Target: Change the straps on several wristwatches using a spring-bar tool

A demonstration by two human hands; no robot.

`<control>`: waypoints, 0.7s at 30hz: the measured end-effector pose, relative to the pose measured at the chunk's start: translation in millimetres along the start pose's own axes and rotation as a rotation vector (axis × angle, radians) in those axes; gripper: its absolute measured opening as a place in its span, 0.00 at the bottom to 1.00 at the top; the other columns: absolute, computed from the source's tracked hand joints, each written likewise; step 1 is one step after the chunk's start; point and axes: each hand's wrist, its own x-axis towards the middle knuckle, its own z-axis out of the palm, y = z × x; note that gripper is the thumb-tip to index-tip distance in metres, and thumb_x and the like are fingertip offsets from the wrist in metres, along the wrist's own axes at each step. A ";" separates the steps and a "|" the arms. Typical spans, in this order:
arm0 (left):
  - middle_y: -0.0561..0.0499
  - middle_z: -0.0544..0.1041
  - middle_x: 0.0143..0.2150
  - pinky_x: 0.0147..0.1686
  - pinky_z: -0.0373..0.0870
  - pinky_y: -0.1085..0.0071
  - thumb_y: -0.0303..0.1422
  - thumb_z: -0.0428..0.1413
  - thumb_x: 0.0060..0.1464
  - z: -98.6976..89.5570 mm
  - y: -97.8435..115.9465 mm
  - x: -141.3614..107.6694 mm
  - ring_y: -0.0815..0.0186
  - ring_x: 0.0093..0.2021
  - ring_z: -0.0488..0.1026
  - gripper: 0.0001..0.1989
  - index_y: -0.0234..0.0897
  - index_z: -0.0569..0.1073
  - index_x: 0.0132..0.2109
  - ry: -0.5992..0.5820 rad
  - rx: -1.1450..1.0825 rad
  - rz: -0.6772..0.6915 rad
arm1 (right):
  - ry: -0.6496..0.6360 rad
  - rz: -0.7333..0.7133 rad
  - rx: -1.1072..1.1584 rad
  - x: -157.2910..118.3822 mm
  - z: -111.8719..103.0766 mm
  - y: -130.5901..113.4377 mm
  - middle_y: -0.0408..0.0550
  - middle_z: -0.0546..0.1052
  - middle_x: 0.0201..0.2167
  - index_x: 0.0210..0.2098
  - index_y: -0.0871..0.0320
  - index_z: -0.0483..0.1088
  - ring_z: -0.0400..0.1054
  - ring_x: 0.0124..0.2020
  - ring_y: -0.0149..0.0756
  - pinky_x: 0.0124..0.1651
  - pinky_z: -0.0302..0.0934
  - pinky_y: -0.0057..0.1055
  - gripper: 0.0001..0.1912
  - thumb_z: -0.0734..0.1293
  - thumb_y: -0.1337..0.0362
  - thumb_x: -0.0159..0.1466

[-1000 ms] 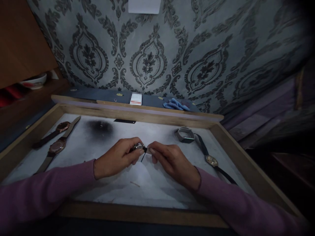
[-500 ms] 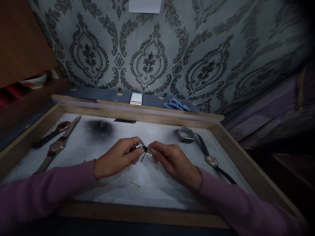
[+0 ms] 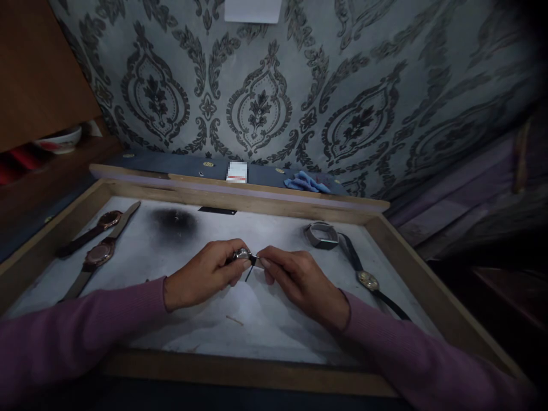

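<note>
My left hand [image 3: 209, 273] is closed around a wristwatch [image 3: 242, 254] with a silvery round case, thumb on top and fingers beneath. Just right of the case, the thumb and fingertips of my right hand [image 3: 299, 279] pinch the watch's dark strap [image 3: 254, 261]. Whether a small tool is also between those right fingertips I cannot tell. A thin dark strip slants down below the case, between both hands. Both hands hover over the white floor of a shallow wooden tray [image 3: 240, 371].
Two brown-strapped watches [image 3: 99, 252] lie at the tray's left. On the right are a grey-banded watch [image 3: 322, 235] and a gold-faced watch [image 3: 368, 281] with a dark strap. A thin brownish stick [image 3: 234, 321] lies in front. Behind the rim sit a blue cloth [image 3: 306, 182] and a small white box [image 3: 237, 172].
Both hands stay in nearly the same place, still on the watch. My right fingertips have shifted only very slightly at the strap.
</note>
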 end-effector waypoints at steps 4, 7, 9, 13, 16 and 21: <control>0.58 0.63 0.21 0.22 0.56 0.76 0.36 0.48 0.60 -0.3 2.0 0.3 0.74 0.20 0.58 0.11 0.34 0.67 0.33 0.005 0.004 0.000 | 0.003 -0.001 0.002 0.5 -0.3 -1.4 0.41 0.71 0.20 0.34 0.59 0.67 0.64 0.20 0.26 0.27 0.56 0.23 0.11 0.56 0.67 0.69; 0.58 0.63 0.21 0.22 0.56 0.76 0.36 0.48 0.60 -0.2 2.3 -0.3 0.73 0.21 0.59 0.11 0.34 0.67 0.33 0.010 0.007 0.005 | 0.006 -0.004 0.003 0.3 -0.4 -2.1 0.41 0.71 0.20 0.34 0.59 0.67 0.65 0.20 0.26 0.27 0.56 0.23 0.11 0.56 0.67 0.69; 0.58 0.63 0.21 0.23 0.56 0.76 0.35 0.48 0.60 0.0 1.8 -0.8 0.73 0.21 0.59 0.10 0.34 0.68 0.34 0.017 0.007 0.011 | 0.011 0.003 0.010 0.1 -0.6 -2.5 0.40 0.71 0.20 0.34 0.59 0.67 0.65 0.20 0.26 0.28 0.56 0.23 0.11 0.56 0.67 0.69; 0.58 0.63 0.21 0.23 0.56 0.76 0.34 0.48 0.60 -0.2 1.1 -0.1 0.73 0.21 0.59 0.09 0.34 0.68 0.34 0.017 0.010 0.013 | 0.012 0.007 0.029 0.3 -0.7 -2.7 0.40 0.70 0.20 0.34 0.59 0.67 0.64 0.20 0.25 0.27 0.56 0.23 0.12 0.56 0.67 0.70; 0.58 0.63 0.21 0.23 0.56 0.76 0.34 0.48 0.60 -0.9 1.8 1.1 0.73 0.21 0.58 0.09 0.34 0.68 0.34 0.011 0.016 0.014 | 0.008 -0.001 0.034 0.7 -0.6 -2.0 0.40 0.70 0.20 0.33 0.60 0.67 0.63 0.20 0.25 0.27 0.56 0.23 0.12 0.56 0.67 0.70; 0.58 0.63 0.21 0.22 0.55 0.76 0.35 0.48 0.60 -0.6 2.6 0.8 0.74 0.20 0.58 0.10 0.34 0.67 0.34 0.007 -0.036 -0.001 | 0.012 -0.004 0.037 0.7 -1.1 -1.5 0.41 0.71 0.21 0.34 0.60 0.67 0.65 0.21 0.26 0.28 0.56 0.23 0.10 0.56 0.68 0.69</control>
